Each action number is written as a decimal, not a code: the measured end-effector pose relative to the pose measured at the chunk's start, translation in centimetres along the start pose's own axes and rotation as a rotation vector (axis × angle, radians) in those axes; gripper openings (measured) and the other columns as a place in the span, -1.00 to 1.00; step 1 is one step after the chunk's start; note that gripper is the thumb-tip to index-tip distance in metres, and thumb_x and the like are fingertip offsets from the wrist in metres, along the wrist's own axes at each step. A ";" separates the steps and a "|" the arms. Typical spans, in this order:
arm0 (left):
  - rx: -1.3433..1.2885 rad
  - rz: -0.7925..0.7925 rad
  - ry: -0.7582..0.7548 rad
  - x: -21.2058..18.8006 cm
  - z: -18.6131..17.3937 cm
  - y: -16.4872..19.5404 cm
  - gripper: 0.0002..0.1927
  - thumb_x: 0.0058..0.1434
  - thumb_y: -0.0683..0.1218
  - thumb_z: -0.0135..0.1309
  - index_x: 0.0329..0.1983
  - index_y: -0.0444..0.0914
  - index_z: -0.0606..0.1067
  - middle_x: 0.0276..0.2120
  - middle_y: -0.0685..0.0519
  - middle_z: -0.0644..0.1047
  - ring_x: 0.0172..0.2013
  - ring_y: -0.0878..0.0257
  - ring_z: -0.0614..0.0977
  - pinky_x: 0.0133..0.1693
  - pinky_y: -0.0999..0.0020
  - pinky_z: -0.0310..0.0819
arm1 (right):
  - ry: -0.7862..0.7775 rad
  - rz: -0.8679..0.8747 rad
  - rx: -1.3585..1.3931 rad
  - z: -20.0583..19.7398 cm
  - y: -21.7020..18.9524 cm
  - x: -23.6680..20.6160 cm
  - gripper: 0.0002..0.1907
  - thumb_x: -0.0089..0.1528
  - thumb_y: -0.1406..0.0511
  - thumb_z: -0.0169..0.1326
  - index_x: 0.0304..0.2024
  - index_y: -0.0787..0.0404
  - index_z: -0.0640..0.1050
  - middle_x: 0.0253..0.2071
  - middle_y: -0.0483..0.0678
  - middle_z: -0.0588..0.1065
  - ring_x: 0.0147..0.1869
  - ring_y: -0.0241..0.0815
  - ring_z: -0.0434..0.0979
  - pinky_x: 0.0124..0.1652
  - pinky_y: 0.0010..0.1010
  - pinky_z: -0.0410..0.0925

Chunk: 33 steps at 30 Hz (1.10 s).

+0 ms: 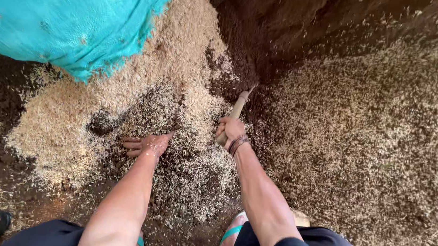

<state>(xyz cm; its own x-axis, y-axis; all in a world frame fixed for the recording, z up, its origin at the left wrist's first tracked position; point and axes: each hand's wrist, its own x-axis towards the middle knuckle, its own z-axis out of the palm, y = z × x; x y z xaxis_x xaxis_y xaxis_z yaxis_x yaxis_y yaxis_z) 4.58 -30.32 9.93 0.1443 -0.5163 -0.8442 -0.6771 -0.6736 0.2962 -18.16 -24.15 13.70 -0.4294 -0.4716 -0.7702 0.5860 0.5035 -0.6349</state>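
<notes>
My left hand lies flat, fingers spread, on a heap of pale husked grain spread over dark earth. My right hand is closed around the wooden handle of a small tool; the handle's far end points into the dark soil, and its working end is hidden. A bracelet sits on my right wrist. Both forearms reach forward from my knees.
A turquoise woven sack bulges at the top left over the grain. A wider, thinner spread of grain covers the ground on the right. Bare dark soil runs up the middle. My sandalled feet are at the bottom.
</notes>
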 end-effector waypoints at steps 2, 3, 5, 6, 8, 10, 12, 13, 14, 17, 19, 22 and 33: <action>-0.031 0.012 0.012 -0.2 0.4 -0.2 0.15 0.07 0.49 0.12 0.53 -0.22 0.03 0.41 -0.36 -0.63 0.40 -0.43 -0.53 0.36 -0.45 -0.41 | 0.018 -0.084 -0.115 -0.4 1.4 -1.8 -0.84 0.29 0.39 0.00 -0.11 0.36 0.44 -0.54 -0.06 0.43 -0.66 -0.31 0.31 -0.71 -0.50 0.27; -0.042 0.011 -0.003 -0.4 0.6 -0.3 0.13 0.08 0.48 0.12 0.53 -0.22 0.04 0.42 -0.36 -0.63 0.41 -0.43 -0.53 0.36 -0.45 -0.41 | 0.010 -0.106 -0.161 -0.9 2.3 -3.2 -0.82 0.25 0.44 0.06 -0.10 0.36 0.43 -0.50 -0.05 0.47 -0.64 -0.32 0.34 -0.69 -0.52 0.28; -0.039 0.003 -0.013 -0.9 1.2 -0.8 0.12 0.10 0.47 0.11 0.54 -0.21 0.05 0.43 -0.37 -0.63 0.42 -0.43 -0.52 0.37 -0.42 -0.40 | 0.034 -0.164 -0.274 -1.3 3.0 -5.5 -0.72 0.19 0.49 0.13 -0.08 0.32 0.38 -0.46 -0.04 0.50 -0.63 -0.32 0.36 -0.68 -0.51 0.31; -0.029 0.006 0.002 -1.2 1.3 -1.0 0.12 0.10 0.47 0.11 0.54 -0.21 0.05 0.43 -0.36 -0.62 0.42 -0.43 -0.52 0.37 -0.42 -0.40 | 0.058 -0.215 -0.333 -1.1 2.9 -6.3 -0.68 0.17 0.48 0.14 -0.06 0.28 0.36 -0.47 -0.04 0.48 -0.64 -0.31 0.35 -0.69 -0.49 0.32; -0.024 0.005 0.009 -1.9 1.4 -1.6 0.12 0.09 0.47 0.11 0.53 -0.21 0.04 0.43 -0.36 -0.61 0.42 -0.42 -0.50 0.37 -0.41 -0.39 | 0.128 -0.277 -0.320 -1.2 2.1 -7.5 -0.65 0.16 0.47 0.14 -0.04 0.27 0.37 -0.46 -0.04 0.45 -0.65 -0.33 0.34 -0.69 -0.51 0.31; -0.022 0.005 0.016 -2.6 1.2 -2.3 0.12 0.09 0.46 0.11 0.53 -0.22 0.04 0.43 -0.36 -0.59 0.42 -0.42 -0.49 0.37 -0.40 -0.38 | 0.217 -0.302 -0.169 -1.9 0.5 -7.8 -0.68 0.18 0.48 0.13 -0.02 0.35 0.43 -0.44 -0.03 0.43 -0.63 -0.39 0.33 -0.67 -0.59 0.29; -0.017 0.005 0.021 -2.9 0.8 -2.9 0.12 0.09 0.46 0.12 0.53 -0.22 0.03 0.43 -0.36 -0.58 0.42 -0.41 -0.47 0.37 -0.40 -0.37 | 0.357 -0.185 0.200 -3.1 -1.6 -7.3 -0.67 0.22 0.48 0.08 0.04 0.27 0.40 -0.46 -0.02 0.46 -0.65 -0.37 0.23 -0.68 -0.58 0.21; -0.013 0.003 0.020 -2.9 0.6 -3.1 0.12 0.09 0.46 0.12 0.53 -0.22 0.02 0.43 -0.36 -0.58 0.42 -0.41 -0.47 0.37 -0.39 -0.36 | 0.426 -0.119 0.379 -4.0 -2.3 -7.1 -0.65 0.24 0.48 0.05 0.07 0.22 0.38 -0.46 -0.01 0.47 -0.66 -0.36 0.18 -0.68 -0.57 0.18; -0.009 -0.001 0.017 -2.9 0.4 -3.2 0.12 0.09 0.45 0.12 0.53 -0.22 0.02 0.43 -0.36 -0.57 0.42 -0.40 -0.46 0.37 -0.39 -0.36 | 0.403 -0.061 0.363 -4.8 -2.6 -7.0 -0.70 0.29 0.42 -0.02 0.09 0.22 0.39 -0.46 0.02 0.49 -0.66 -0.38 0.18 -0.68 -0.60 0.18; 0.004 0.000 0.012 -2.3 -0.1 -2.9 0.12 0.09 0.45 0.12 0.53 -0.22 0.01 0.43 -0.36 -0.55 0.42 -0.39 -0.44 0.37 -0.38 -0.34 | 0.204 0.070 0.137 -5.4 -1.0 -6.7 -0.70 0.37 0.32 -0.11 0.16 0.10 0.38 -0.49 -0.04 0.44 -0.67 -0.42 0.16 -0.69 -0.63 0.12; 0.013 -0.005 0.009 -1.8 -0.3 -2.5 0.13 0.09 0.44 0.12 0.53 -0.22 0.00 0.43 -0.35 -0.54 0.42 -0.39 -0.42 0.37 -0.37 -0.33 | 0.071 0.049 -0.062 -3.8 2.1 -6.7 -0.67 0.36 0.27 -0.10 0.16 0.21 0.44 -0.52 -0.09 0.37 -0.69 -0.39 0.21 -0.72 -0.57 0.16; 0.018 -0.011 0.001 -1.0 -0.4 -2.0 0.13 0.09 0.44 0.12 0.53 -0.22 -0.01 0.43 -0.35 -0.52 0.42 -0.38 -0.40 0.37 -0.36 -0.32 | 0.077 -0.050 -0.154 0.0 5.1 -6.0 -0.70 0.31 0.38 -0.04 0.07 0.42 0.43 -0.48 -0.03 0.42 -0.67 -0.35 0.30 -0.70 -0.51 0.30; 0.015 -0.030 -0.015 -0.1 -0.7 -0.8 0.14 0.09 0.41 0.13 0.53 -0.22 -0.05 0.43 -0.34 -0.45 0.42 -0.34 -0.32 0.37 -0.33 -0.26 | 0.247 -0.071 -0.105 4.5 -6.8 -3.8 -0.73 0.30 0.30 -0.01 0.00 0.29 0.49 -0.54 -0.05 0.43 -0.72 -0.34 0.24 -0.74 -0.54 0.18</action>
<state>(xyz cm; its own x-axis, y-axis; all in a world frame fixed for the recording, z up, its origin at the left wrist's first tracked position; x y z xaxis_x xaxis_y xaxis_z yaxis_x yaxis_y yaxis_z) 5.61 -30.14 10.06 0.1543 -0.4879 -0.8591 -0.6833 -0.6808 0.2639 -17.40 -29.01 21.22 -0.6289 -0.3235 -0.7070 0.4800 0.5538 -0.6804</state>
